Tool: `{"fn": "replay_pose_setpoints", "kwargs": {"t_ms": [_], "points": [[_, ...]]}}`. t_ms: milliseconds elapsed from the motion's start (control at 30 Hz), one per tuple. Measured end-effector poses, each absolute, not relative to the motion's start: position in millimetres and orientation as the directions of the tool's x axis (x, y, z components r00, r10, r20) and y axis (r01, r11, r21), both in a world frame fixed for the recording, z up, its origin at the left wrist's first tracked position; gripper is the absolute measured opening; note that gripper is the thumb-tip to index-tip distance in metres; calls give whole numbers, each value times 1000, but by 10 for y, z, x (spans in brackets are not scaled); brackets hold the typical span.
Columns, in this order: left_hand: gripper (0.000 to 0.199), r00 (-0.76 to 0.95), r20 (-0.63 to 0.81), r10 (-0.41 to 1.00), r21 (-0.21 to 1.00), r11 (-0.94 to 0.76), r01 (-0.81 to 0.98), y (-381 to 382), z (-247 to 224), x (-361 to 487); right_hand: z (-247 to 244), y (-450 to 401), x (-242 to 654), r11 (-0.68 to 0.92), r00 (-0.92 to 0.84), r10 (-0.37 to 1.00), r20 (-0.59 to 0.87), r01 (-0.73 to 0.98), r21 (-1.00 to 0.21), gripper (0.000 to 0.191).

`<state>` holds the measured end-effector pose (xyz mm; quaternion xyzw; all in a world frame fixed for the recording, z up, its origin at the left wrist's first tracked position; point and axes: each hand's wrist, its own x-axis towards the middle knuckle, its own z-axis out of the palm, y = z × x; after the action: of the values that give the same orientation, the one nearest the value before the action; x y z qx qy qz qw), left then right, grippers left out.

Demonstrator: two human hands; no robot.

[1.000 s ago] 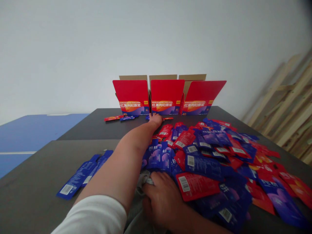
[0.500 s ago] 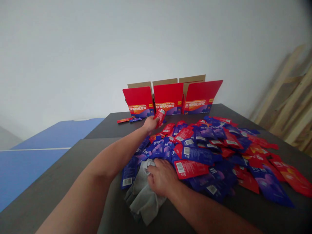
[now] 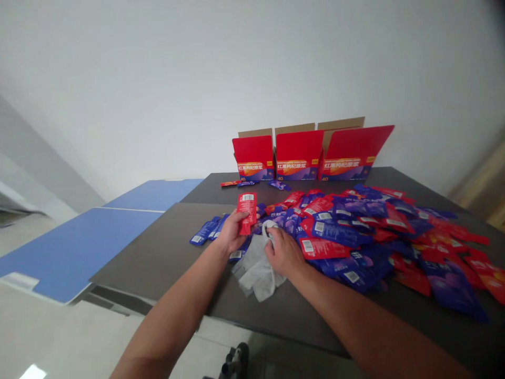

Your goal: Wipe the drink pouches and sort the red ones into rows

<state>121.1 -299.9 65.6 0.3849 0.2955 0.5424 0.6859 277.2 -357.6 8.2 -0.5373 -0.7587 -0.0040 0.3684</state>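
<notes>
My left hand (image 3: 231,234) holds a red sachet (image 3: 246,212) upright between thumb and fingers, its barcode showing at the top. My right hand (image 3: 284,252) grips the bunched edge of a grey cloth (image 3: 255,269), which lies on the dark table (image 3: 158,252) between my hands. A large heap of flat red and blue sachets (image 3: 355,231) spreads to the right of my hands. Some blue sachets (image 3: 205,232) lie to the left of my left hand.
Several red cardboard display boxes (image 3: 299,155) with open flaps stand in a row at the far table edge. Blue tabletops (image 3: 98,247) lie to the left. A small dark object (image 3: 234,362) stands on the tiled floor below the near table edge.
My left hand has come back toward me with the red sachet, and the grey cloth is more tightly bunched. The view has tilted up and turned left, showing more floor.
</notes>
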Motion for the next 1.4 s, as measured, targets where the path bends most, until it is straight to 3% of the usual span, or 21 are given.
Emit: {"fn": "replay_pose_setpoints", "kwargs": {"t_ms": [100,200,333,500,667,867,1167,1267,1400], "points": [[35,258,11,966,800,146,-582,-3058,537,1164,33,-3556,2795,513,-142,710,689,775,-370,35],[38,340,-4,941,765,222,-605,-3043,519,1143,29,-3559,2827,650,-273,607,747,711,-269,43],[46,473,-16,881,754,321,-572,-3007,557,1142,74,-3597,2859,696,-448,594,668,703,-147,43],[54,535,1,845,770,340,-539,-3009,521,1210,123,-3629,2874,690,-530,599,600,722,-51,34],[48,596,-44,802,791,392,-470,-3032,500,1212,109,-3596,2899,615,-427,658,621,780,-115,35],[46,760,-108,641,805,505,-311,-3030,541,1090,92,-3575,2907,514,-176,718,674,787,-342,34],[47,807,-202,555,823,543,-168,-2947,538,963,108,-3499,2929,496,35,682,730,712,-497,29],[43,786,-224,577,768,601,-222,-2928,521,991,123,-3515,2930,536,64,623,779,691,-485,29],[47,747,-198,635,644,659,-389,-2919,508,1073,122,-3604,2914,683,-194,561,805,658,-318,30]]}}
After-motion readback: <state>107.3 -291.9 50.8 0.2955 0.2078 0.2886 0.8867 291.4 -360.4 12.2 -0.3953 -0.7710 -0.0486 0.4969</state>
